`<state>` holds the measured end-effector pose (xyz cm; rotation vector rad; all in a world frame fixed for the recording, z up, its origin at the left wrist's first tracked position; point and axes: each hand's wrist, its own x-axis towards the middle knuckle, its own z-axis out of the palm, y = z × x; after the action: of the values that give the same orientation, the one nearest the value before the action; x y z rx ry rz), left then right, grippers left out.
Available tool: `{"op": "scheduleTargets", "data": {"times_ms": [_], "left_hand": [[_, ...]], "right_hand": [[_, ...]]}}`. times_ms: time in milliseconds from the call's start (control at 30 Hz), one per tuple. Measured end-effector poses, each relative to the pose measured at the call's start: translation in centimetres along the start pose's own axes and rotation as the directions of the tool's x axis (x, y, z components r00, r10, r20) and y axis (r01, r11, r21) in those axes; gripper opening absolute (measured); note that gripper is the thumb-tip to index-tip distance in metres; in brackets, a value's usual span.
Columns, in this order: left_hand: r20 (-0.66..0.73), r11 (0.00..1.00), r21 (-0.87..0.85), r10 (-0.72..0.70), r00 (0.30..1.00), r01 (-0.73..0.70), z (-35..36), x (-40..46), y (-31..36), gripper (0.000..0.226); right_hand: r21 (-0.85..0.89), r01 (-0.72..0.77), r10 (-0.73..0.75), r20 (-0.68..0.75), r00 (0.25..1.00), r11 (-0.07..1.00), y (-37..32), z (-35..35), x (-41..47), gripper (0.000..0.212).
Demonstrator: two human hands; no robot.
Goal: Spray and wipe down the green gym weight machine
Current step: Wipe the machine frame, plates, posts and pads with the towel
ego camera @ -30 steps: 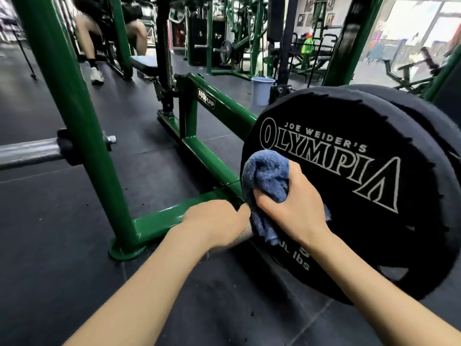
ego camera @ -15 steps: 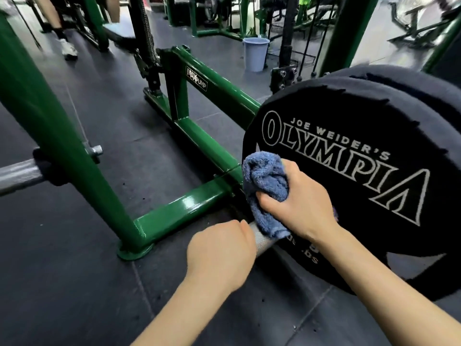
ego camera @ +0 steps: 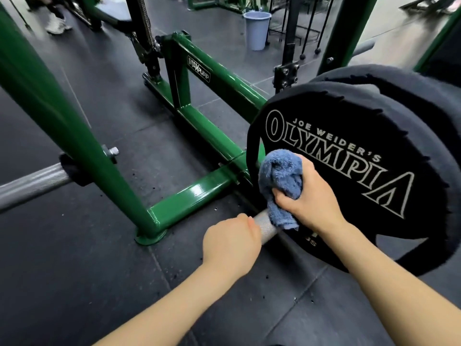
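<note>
The green weight machine frame (ego camera: 189,196) crosses the floor from the left upright to the middle. A big black Olympia weight plate (ego camera: 374,136) sits on a knurled steel sleeve (ego camera: 264,227). My left hand (ego camera: 230,242) grips the free end of that sleeve. My right hand (ego camera: 311,196) holds a bunched blue cloth (ego camera: 279,176) against the plate's face, where the sleeve meets it. No spray bottle is in view.
A second knurled bar (ego camera: 32,186) sticks out at the left through the green upright (ego camera: 57,113). A pale blue bucket (ego camera: 257,28) stands at the back. A person's shoe (ego camera: 56,26) shows at top left. Black rubber flooring lies all around.
The view has tilted down and closer. My left hand has slid back along the sleeve toward me, baring more knurled steel. My right hand keeps the cloth at the plate's hub.
</note>
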<state>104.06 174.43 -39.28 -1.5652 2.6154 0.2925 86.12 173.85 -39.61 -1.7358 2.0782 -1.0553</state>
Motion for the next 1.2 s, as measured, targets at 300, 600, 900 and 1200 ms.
{"op": "scheduleTargets", "data": {"times_ms": [300, 600, 900, 1200], "left_hand": [[-0.086, 0.994, -0.063, -0.095, 0.992, 0.09, 0.2, 0.4, 0.5, 0.017], [-0.157, 0.902, -0.288, -0.377, 0.913, 0.323, 1.0, 0.5, 1.2, 0.028], [-0.163, 0.828, -0.363, -0.508, 0.846, 0.427, 1.1, 0.4, 1.7, 0.036], [-0.106, 0.79, -0.438, -0.52, 0.847, 0.43, 1.2, 0.2, 1.2, 0.035]], "right_hand": [[-0.138, 0.043, -0.034, 0.066, 0.997, 0.989, -1.7, 2.4, 0.4, 0.049], [0.061, 0.19, -0.198, 0.169, 0.966, 0.98, -0.3, 0.8, -0.6, 0.062], [0.04, 0.12, -0.12, 0.005, 0.993, 0.992, 1.6, 1.3, 1.0, 0.064], [0.306, -0.079, 0.173, -0.291, 0.941, 0.949, -3.1, 5.7, -6.8, 0.087]]}}
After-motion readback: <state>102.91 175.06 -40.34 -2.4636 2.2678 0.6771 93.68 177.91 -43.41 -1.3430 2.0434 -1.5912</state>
